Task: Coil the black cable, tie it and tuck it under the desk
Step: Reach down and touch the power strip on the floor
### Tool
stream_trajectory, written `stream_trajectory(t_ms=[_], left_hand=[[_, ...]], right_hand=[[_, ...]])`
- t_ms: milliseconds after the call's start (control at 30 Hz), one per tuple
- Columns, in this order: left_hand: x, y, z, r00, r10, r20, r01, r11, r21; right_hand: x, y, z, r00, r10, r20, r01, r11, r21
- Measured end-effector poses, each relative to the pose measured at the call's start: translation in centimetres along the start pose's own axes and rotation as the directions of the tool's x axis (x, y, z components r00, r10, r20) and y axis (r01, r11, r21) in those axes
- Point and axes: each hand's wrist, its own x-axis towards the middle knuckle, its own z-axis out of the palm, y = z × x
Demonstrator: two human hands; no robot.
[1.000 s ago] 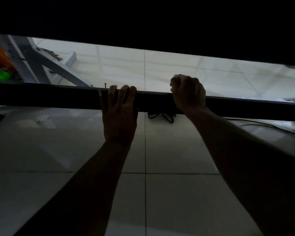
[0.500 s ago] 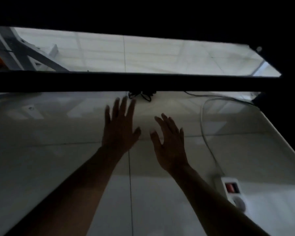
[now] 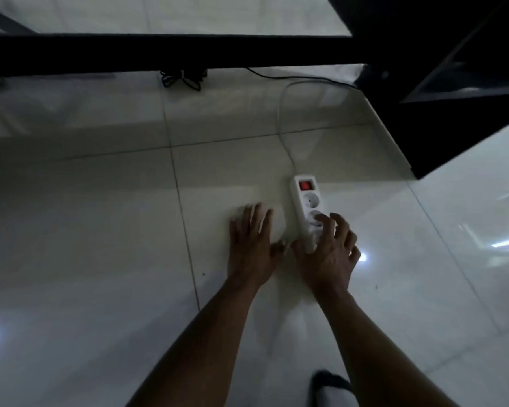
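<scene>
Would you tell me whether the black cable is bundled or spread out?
Bundled: the black cable forms a small looped bunch by the desk crossbar, with one strand trailing to the right.

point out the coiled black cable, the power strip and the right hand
coiled black cable (image 3: 182, 79), head view, middle of the bundle
power strip (image 3: 309, 203), head view, upper socket
right hand (image 3: 328, 259), head view, back of the hand

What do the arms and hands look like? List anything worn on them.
The left arm and right arm are bare, with no sleeves in view. The left hand and right hand wear no gloves, and no watch, bracelet or ring shows at the wrists or fingers. The light is dim, so a thin ring could go unseen.
</scene>
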Motion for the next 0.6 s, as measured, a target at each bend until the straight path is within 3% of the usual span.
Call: stream_trajectory(t_ms=[200, 600], left_hand=[[-0.4, 0.3, 1.6, 0.998, 0.068, 0.019, -0.070, 0.992, 0.101], [2.4, 1.9, 2.7, 0.991, 0.118, -0.060, -0.104, 0.975, 0.198]], right_hand=[[-2.7, 3.6, -0.1, 0.996, 0.070, 0.050, -0.072, 0.996, 0.056], [1.4, 7.5, -0.1, 0.999, -0.030, 0.014, 0.029, 0.999, 0.035]])
